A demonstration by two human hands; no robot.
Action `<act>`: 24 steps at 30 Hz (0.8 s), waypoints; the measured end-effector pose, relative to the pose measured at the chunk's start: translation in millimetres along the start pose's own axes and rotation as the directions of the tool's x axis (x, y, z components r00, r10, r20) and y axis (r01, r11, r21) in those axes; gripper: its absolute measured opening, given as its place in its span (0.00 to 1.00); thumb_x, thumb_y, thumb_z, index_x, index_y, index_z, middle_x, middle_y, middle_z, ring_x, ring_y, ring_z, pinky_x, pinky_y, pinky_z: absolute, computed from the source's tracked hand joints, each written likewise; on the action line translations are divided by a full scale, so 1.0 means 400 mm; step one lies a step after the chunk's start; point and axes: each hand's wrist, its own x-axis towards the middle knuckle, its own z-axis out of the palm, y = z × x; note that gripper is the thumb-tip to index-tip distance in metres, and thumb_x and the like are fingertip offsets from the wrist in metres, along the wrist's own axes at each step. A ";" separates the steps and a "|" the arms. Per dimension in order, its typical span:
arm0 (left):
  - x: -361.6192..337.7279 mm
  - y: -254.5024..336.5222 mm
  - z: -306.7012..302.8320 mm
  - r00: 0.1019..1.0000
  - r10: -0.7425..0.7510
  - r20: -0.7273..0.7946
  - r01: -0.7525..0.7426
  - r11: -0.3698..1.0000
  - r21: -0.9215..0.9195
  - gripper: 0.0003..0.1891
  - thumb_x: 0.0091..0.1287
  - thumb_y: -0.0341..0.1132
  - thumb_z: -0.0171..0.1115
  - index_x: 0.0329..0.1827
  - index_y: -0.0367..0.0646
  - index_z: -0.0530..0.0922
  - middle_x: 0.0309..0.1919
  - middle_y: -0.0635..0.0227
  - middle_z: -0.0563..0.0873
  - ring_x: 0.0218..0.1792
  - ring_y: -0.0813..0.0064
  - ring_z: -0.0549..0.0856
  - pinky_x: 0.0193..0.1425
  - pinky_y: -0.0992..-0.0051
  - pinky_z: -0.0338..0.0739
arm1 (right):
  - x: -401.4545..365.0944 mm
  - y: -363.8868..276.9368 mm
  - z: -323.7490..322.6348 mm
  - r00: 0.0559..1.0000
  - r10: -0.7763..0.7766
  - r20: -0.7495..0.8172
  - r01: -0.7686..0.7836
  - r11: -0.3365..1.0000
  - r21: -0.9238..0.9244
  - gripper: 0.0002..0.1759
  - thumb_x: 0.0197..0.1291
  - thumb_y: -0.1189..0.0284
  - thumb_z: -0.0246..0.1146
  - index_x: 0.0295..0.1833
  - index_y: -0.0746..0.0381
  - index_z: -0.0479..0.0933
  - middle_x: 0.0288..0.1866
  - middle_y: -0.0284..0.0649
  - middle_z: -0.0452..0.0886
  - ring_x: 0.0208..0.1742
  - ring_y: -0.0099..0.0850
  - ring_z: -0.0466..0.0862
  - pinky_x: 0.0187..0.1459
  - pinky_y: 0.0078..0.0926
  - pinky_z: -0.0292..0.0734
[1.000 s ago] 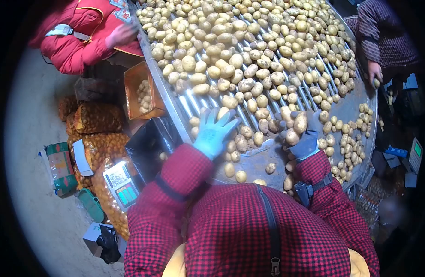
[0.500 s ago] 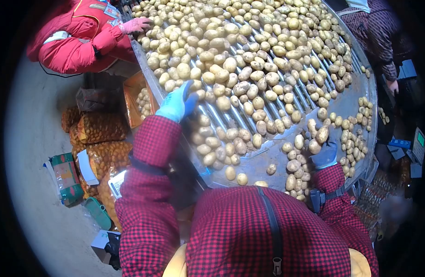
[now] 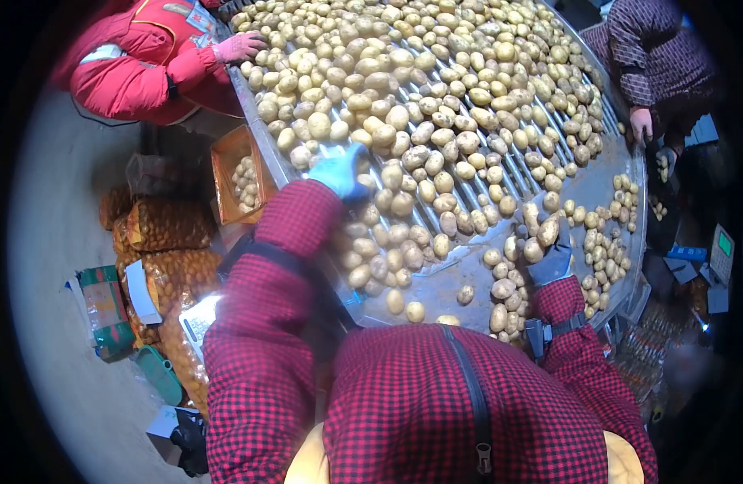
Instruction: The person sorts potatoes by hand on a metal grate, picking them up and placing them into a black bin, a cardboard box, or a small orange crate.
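Observation:
My left hand, in a light blue glove, reaches over the bars at the near left of the sorting table. Its thumb and fingers are apart, with loose potatoes beside them; motion blurs the fingertips. In a darker blue glove, my right hand is at the near right, fingers curled around a few potatoes. Part of that hand is hidden behind them. Left of it, more potatoes lie in a row on the metal sheet.
The metal table has a raised left edge. A person in a red jacket stands far left, another in a dark patterned top far right. Net sacks of potatoes and an orange-lined crate are at left.
My left hand has moved right and slightly down, its fingers more curled. Potatoes near it have shifted. My right hand keeps its potatoes. The far-right person's hand has come to the table edge.

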 end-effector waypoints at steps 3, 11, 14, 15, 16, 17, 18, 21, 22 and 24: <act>-0.010 0.044 0.062 0.991 -0.076 -0.112 0.079 0.997 0.017 0.41 0.50 0.46 0.75 0.71 0.52 0.69 0.64 0.42 0.73 0.64 0.44 0.76 0.67 0.52 0.73 | 0.028 0.048 -0.041 1.000 0.014 -0.007 -0.011 0.923 0.384 0.19 0.79 0.68 0.46 0.70 0.59 0.60 0.73 0.52 0.70 0.61 0.44 0.80 0.53 0.37 0.83; -0.132 -0.041 -0.018 0.843 -0.112 -0.526 -0.242 0.795 -0.557 0.34 0.46 0.34 0.79 0.59 0.41 0.77 0.48 0.56 0.83 0.50 0.63 0.84 0.55 0.65 0.81 | 0.029 0.047 -0.062 0.991 0.004 -0.131 0.010 0.994 0.108 0.22 0.75 0.69 0.54 0.70 0.64 0.62 0.68 0.47 0.74 0.58 0.38 0.81 0.50 0.34 0.85; -0.294 -0.118 -0.074 0.922 -0.229 -0.313 -0.173 0.479 -0.861 0.31 0.53 0.25 0.74 0.62 0.37 0.73 0.50 0.62 0.84 0.47 0.75 0.84 0.52 0.74 0.82 | 0.020 0.036 -0.058 0.982 -0.144 -0.119 0.117 0.971 -0.209 0.25 0.74 0.68 0.57 0.70 0.64 0.62 0.65 0.46 0.75 0.54 0.34 0.82 0.48 0.32 0.84; -0.341 -0.173 -0.036 0.896 -0.223 -0.384 -0.233 0.502 -0.833 0.31 0.53 0.26 0.74 0.63 0.36 0.73 0.48 0.63 0.85 0.46 0.75 0.84 0.53 0.75 0.81 | 0.016 0.016 -0.047 0.979 -0.165 -0.121 0.128 0.955 -0.267 0.26 0.73 0.68 0.57 0.71 0.64 0.61 0.65 0.46 0.74 0.54 0.34 0.82 0.48 0.31 0.84; -0.392 -0.243 0.007 0.899 -0.279 -0.336 -0.140 0.546 -0.826 0.33 0.53 0.30 0.75 0.64 0.37 0.72 0.50 0.61 0.84 0.49 0.72 0.83 0.57 0.72 0.79 | 0.015 0.006 -0.037 0.976 -0.182 -0.121 0.135 0.936 -0.324 0.26 0.73 0.67 0.57 0.71 0.65 0.61 0.66 0.46 0.74 0.54 0.34 0.82 0.48 0.31 0.84; -0.457 -0.228 0.004 0.849 -0.360 -0.388 -0.069 0.653 -0.755 0.31 0.53 0.27 0.75 0.61 0.35 0.74 0.45 0.64 0.83 0.44 0.74 0.83 0.48 0.72 0.83 | 0.017 0.007 -0.034 0.985 -0.120 -0.125 0.097 0.979 -0.178 0.24 0.74 0.65 0.55 0.70 0.62 0.62 0.64 0.44 0.75 0.54 0.34 0.81 0.48 0.33 0.84; -0.491 -0.287 0.061 0.852 -0.315 -0.418 -0.060 0.734 -0.676 0.32 0.52 0.30 0.77 0.61 0.34 0.75 0.46 0.61 0.84 0.45 0.75 0.83 0.50 0.69 0.82 | 0.023 0.010 -0.037 0.991 -0.059 -0.119 0.057 0.998 -0.028 0.23 0.75 0.62 0.53 0.69 0.60 0.64 0.62 0.42 0.75 0.53 0.35 0.81 0.49 0.35 0.84; -0.562 -0.402 0.148 0.877 -0.480 0.015 0.444 0.799 -0.407 0.32 0.57 0.48 0.72 0.61 0.37 0.79 0.51 0.47 0.85 0.53 0.51 0.85 0.60 0.60 0.78 | 0.051 0.053 -0.056 0.984 0.033 -0.178 -0.007 0.990 0.142 0.24 0.76 0.57 0.51 0.69 0.58 0.64 0.62 0.42 0.75 0.51 0.35 0.80 0.47 0.36 0.84; -0.550 -0.414 0.156 0.861 -0.498 -0.101 0.435 0.825 -0.360 0.30 0.59 0.47 0.71 0.60 0.38 0.79 0.50 0.47 0.85 0.53 0.51 0.85 0.60 0.60 0.77 | 0.058 0.056 -0.062 0.983 0.043 -0.176 -0.014 0.987 0.161 0.27 0.75 0.60 0.53 0.72 0.60 0.60 0.65 0.44 0.74 0.53 0.34 0.80 0.47 0.34 0.84; -0.490 -0.403 0.139 0.853 -0.422 -0.306 0.302 0.879 -0.370 0.25 0.63 0.44 0.67 0.59 0.39 0.80 0.51 0.48 0.85 0.53 0.50 0.84 0.60 0.59 0.77 | 0.061 0.005 -0.037 0.958 0.264 -0.115 -0.162 0.825 0.542 0.31 0.77 0.58 0.50 0.78 0.61 0.55 0.69 0.45 0.73 0.53 0.34 0.80 0.48 0.33 0.83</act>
